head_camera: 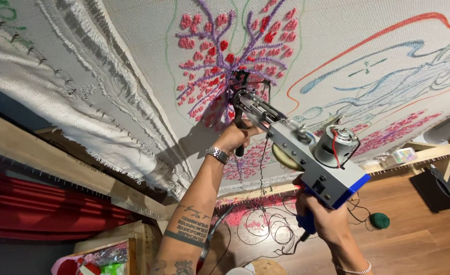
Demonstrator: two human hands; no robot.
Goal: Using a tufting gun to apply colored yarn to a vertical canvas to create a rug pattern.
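— What is that metal thing?
— One tufting gun (306, 153), grey and blue, boxy, with a round silver motor. Its tip presses on the white woven cloth (133, 46), right at the fuzzy pink and purple yarn flower (235, 56).
— Who holds it?
— Two hands. The left hand (235, 136), arm stretched up, grips the black front handle. The right hand (319, 216) is wrapped tight round the blue back grip.
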